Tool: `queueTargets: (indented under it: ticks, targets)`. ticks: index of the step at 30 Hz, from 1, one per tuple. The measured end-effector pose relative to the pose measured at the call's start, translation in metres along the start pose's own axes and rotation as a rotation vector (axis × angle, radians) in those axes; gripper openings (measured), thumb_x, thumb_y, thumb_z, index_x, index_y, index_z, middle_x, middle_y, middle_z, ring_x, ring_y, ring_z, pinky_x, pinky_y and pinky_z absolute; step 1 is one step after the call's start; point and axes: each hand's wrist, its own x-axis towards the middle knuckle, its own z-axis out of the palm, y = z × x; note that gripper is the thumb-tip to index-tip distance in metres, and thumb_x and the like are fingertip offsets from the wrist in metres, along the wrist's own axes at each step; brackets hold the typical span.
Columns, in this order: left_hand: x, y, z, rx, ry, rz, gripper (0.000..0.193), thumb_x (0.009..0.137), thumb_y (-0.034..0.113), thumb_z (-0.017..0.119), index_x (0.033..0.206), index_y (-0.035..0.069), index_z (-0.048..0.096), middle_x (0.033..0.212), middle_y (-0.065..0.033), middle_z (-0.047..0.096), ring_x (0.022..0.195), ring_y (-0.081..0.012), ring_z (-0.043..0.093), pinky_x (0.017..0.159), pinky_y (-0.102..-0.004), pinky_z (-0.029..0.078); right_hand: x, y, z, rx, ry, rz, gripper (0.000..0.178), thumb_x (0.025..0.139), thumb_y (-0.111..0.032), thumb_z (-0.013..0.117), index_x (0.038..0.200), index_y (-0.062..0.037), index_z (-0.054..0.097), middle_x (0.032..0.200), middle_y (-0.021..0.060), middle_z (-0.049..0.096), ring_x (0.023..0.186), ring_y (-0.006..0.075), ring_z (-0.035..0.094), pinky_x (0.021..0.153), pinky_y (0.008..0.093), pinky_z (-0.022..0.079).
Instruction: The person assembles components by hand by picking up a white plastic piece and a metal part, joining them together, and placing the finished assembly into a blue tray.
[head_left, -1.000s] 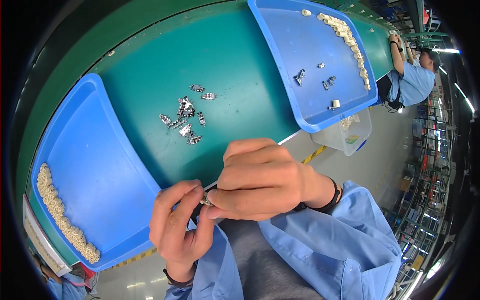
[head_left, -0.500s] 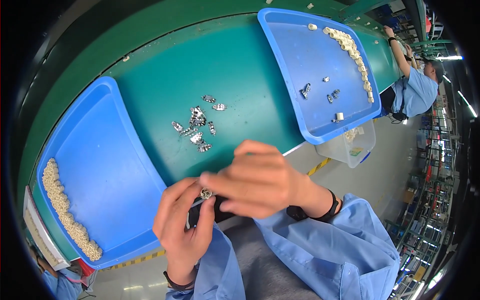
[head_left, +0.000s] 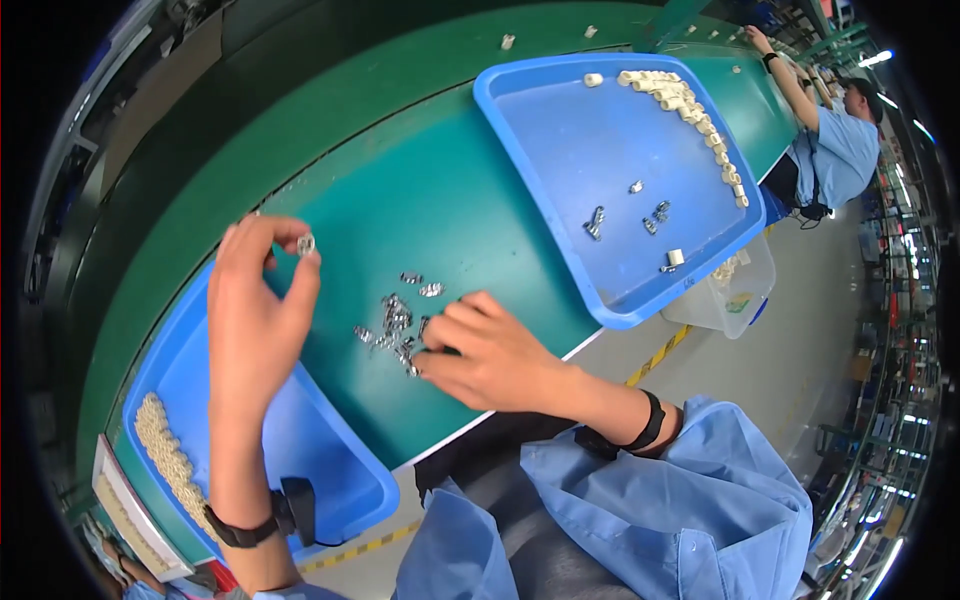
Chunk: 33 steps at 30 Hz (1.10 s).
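One part (head_left: 306, 243) sits pinched in the left hand (head_left: 250, 315). Clips (head_left: 397, 314) lie just left of the nearer right hand (head_left: 492, 362) — curled, its hold unclear.

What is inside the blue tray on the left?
Many small cream pieces line the left side. The left forearm covers part of the tray, so whatever lies beneath cannot be seen.

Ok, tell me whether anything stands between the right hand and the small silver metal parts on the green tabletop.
Nothing visible does: the right hand is at the edge of the small silver metal parts; whether it grips one is unclear.
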Motion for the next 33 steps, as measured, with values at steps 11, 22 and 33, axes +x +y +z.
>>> queueTargets:
  ticks: [11, 22, 33]
  targets:
    - [0.189, -0.075, 0.103, 0.007, -0.073, -0.069, 0.019, 0.087, 0.015, 0.072, 0.103, 0.004, 0.071, 0.098, -0.0116, 0.074, 0.101, -0.0326, 0.071, 0.090, -0.0423, 0.056, -0.006, 0.009, 0.001, 0.092, 0.094, -0.005, 0.018, 0.082, -0.008, 0.079, 0.096, -0.0050, 0.070, 0.096, 0.0041, 0.061, 0.088, 0.0233, 0.060, 0.085, 0.0391, 0.046]
    - [0.171, -0.074, 0.106, -0.001, 0.217, 0.135, 0.065, 0.083, 0.029, 0.079, 0.138, 0.002, 0.058, 0.125, -0.0184, 0.068, 0.111, -0.0387, 0.068, 0.095, -0.0466, 0.056, 0.006, 0.000, -0.011, 0.156, 0.054, -0.077, 0.029, 0.073, 0.002, 0.069, 0.101, -0.0024, 0.072, 0.089, 0.0061, 0.060, 0.084, 0.0261, 0.060, 0.083, 0.0402, 0.046]
    - [-0.008, -0.107, -0.039, -0.126, 0.191, -0.093, 0.039, 0.095, 0.018, 0.074, 0.127, -0.001, 0.064, 0.102, -0.0111, 0.071, 0.097, -0.0197, 0.069, 0.091, -0.0346, 0.054, 0.005, -0.004, -0.007, 0.009, 0.119, -0.018, 0.026, 0.072, 0.003, 0.067, 0.096, -0.0035, 0.073, 0.089, 0.0066, 0.063, 0.081, 0.0265, 0.059, 0.081, 0.0408, 0.045]
